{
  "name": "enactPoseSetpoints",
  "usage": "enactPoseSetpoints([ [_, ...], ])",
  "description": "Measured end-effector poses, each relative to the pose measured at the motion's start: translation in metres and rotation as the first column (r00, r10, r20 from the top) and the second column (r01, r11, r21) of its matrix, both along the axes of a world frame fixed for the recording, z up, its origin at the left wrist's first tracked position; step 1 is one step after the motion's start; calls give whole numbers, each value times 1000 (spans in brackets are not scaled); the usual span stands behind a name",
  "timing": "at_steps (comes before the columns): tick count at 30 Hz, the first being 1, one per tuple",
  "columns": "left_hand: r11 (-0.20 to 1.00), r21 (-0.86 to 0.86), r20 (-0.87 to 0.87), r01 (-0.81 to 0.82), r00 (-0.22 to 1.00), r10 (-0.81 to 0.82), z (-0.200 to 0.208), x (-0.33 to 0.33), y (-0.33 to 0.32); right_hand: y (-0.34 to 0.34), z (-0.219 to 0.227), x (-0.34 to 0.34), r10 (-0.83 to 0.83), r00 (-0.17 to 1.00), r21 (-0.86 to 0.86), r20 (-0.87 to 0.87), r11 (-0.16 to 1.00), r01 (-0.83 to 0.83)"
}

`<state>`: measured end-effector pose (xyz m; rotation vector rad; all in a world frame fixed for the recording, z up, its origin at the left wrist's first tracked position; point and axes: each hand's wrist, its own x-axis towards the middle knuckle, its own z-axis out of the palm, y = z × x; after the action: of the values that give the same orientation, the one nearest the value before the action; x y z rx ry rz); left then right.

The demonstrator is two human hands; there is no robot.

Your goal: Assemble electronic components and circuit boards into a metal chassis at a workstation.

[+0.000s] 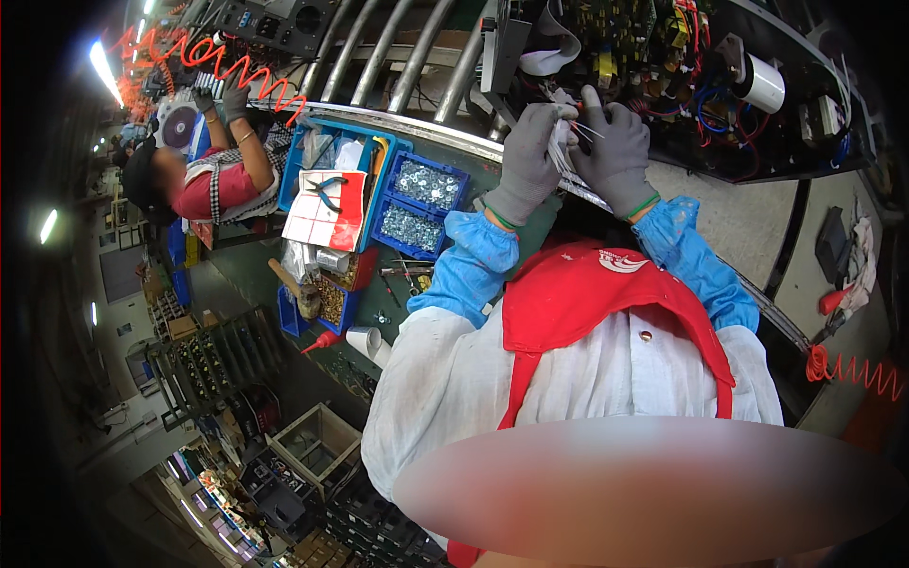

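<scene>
My left hand [528, 163], in a grey glove, is closed on a bundle of thin white strands [565, 156], which could be wires or cable ties. My right hand [615, 159], gloved alike, grips the same bundle from the other side, its thumb raised. A few loose white ends stick out between the two hands. Both hands are at the near edge of an open black equipment chassis [757, 168]. Inside it are circuit boards, red and blue wires and a large white cylinder [760, 83]. A grey-white flat ribbon [551, 57] curls up just beyond my left hand.
A roller conveyor [407, 57] runs at the far left. Left on the green bench stand blue bins of washers and screws [426, 185], pliers [327, 192] on a red-and-white sheet, a mallet [295, 289] and a red-tipped bottle [322, 341]. Another person [227, 175] works beyond, near a coiled orange hose [237, 71].
</scene>
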<state>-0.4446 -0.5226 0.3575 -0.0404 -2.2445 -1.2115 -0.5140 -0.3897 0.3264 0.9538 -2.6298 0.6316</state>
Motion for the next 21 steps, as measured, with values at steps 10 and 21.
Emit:
enactPoseSetpoints([
  [10,969,246,102,17,994,-43,-2,7,0,1,-25,-9,88,982,-107,168,992,-71],
  [21,802,-169,-715,-574,631,301,104,43,-76,78,-67,31,135,892,-260,432,966,-21],
])
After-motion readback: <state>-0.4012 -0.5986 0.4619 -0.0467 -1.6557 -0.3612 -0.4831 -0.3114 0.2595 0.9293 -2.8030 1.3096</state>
